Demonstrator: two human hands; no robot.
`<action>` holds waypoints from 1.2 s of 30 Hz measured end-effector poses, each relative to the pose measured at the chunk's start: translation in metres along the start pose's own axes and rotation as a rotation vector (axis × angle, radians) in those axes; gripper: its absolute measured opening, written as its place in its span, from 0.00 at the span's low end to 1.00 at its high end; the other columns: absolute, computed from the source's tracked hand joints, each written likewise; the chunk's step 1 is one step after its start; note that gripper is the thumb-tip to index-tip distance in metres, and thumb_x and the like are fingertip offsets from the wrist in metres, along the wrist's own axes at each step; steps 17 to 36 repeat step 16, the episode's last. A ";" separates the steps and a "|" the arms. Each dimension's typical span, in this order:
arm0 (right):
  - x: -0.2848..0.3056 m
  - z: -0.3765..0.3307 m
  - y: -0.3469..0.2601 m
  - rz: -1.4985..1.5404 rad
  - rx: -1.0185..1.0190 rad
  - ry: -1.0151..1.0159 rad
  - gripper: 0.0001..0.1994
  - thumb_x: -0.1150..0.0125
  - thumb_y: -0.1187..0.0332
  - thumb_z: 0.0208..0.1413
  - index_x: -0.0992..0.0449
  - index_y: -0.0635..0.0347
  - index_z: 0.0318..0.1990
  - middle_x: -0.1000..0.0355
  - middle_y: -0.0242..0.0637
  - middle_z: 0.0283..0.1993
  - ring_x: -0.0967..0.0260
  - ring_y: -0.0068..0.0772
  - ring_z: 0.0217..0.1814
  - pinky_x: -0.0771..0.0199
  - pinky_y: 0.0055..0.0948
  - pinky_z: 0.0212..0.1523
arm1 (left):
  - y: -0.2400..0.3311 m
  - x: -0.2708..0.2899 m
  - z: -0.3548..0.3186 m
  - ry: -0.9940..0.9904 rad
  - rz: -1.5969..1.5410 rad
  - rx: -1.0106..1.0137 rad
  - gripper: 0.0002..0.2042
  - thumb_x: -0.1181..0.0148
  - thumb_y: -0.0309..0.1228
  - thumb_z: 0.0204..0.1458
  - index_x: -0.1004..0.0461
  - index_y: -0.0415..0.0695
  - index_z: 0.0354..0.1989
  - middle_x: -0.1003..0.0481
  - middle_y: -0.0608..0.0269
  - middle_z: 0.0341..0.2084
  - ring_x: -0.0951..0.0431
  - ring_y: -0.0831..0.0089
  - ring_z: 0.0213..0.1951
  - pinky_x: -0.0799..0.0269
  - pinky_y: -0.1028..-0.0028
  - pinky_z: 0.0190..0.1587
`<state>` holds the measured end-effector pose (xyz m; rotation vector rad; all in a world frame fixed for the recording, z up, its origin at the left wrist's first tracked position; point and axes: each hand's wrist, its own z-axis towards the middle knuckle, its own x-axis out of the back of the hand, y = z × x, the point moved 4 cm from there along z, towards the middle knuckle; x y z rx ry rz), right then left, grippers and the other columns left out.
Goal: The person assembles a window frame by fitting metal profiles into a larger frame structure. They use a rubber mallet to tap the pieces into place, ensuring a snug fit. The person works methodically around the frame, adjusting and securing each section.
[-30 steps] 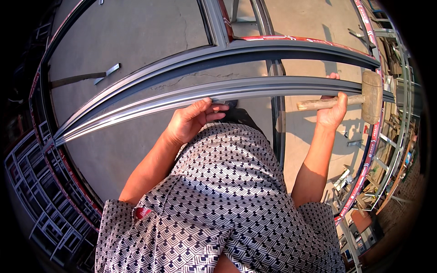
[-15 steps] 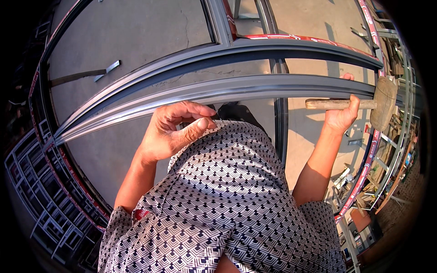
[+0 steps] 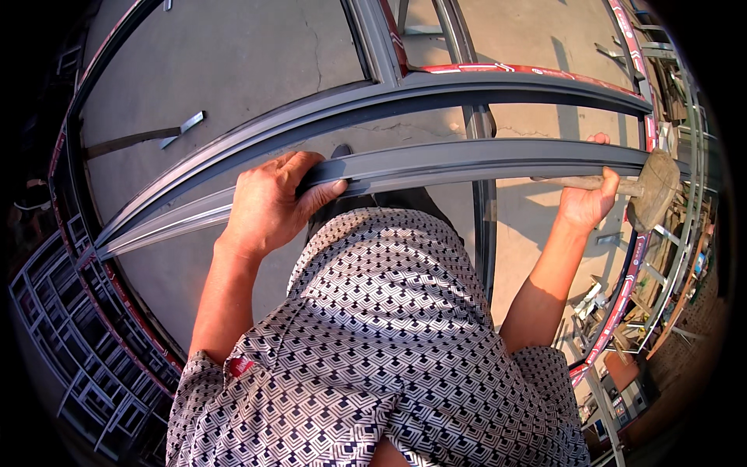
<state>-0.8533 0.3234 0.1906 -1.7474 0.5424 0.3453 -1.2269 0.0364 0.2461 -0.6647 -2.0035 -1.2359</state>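
Note:
A long grey metal profile bar [image 3: 467, 162] runs across in front of me, level with my waist. My left hand [image 3: 268, 201] is closed over its left half, thumb on the near side and fingers over the top. Towards the right end of the bar, my right hand [image 3: 585, 206] holds the handle of a wooden mallet [image 3: 655, 191]. Fingertips of that hand show beyond the bar's far edge, so it also clasps the bar. The mallet's head lies to the right of the hand, overlapping the bar's end region in view.
Beyond the bar stretches a large grey frame [image 3: 373, 97] with red printed film on its edges. A hammer-like tool [image 3: 156, 136] lies on the concrete floor [image 3: 257, 54] inside it. Stacked frames [image 3: 74, 335] stand at left; scrap wood and metal pieces [image 3: 607, 311] lie at right.
My left hand has gone from hovering with curled fingers by the bar to gripping it. The bar has tilted a little, and the mallet has turned slightly in my right hand.

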 end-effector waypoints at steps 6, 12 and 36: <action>-0.016 -0.005 -0.010 -0.037 0.036 0.042 0.26 0.51 0.70 0.67 0.34 0.79 0.69 0.28 0.55 0.69 0.30 0.48 0.74 0.32 0.49 0.79 | -0.002 0.004 0.002 -0.147 -0.106 0.006 0.28 0.37 0.58 0.65 0.16 0.38 0.45 0.19 0.49 0.24 0.16 0.52 0.29 0.22 0.59 0.35; -0.018 -0.008 -0.023 -0.095 0.068 0.035 0.24 0.51 0.66 0.73 0.34 0.79 0.67 0.27 0.56 0.67 0.30 0.49 0.73 0.33 0.49 0.80 | -0.002 0.006 0.009 -0.333 -0.296 0.012 0.29 0.41 0.56 0.69 0.16 0.35 0.44 0.20 0.52 0.23 0.22 0.60 0.25 0.26 0.63 0.33; -0.012 -0.012 -0.022 -0.126 0.091 0.033 0.26 0.47 0.60 0.76 0.34 0.75 0.68 0.28 0.55 0.67 0.29 0.49 0.73 0.34 0.50 0.80 | 0.000 0.009 0.015 -0.463 -0.361 0.047 0.29 0.42 0.56 0.70 0.15 0.36 0.45 0.20 0.52 0.25 0.24 0.65 0.27 0.26 0.65 0.34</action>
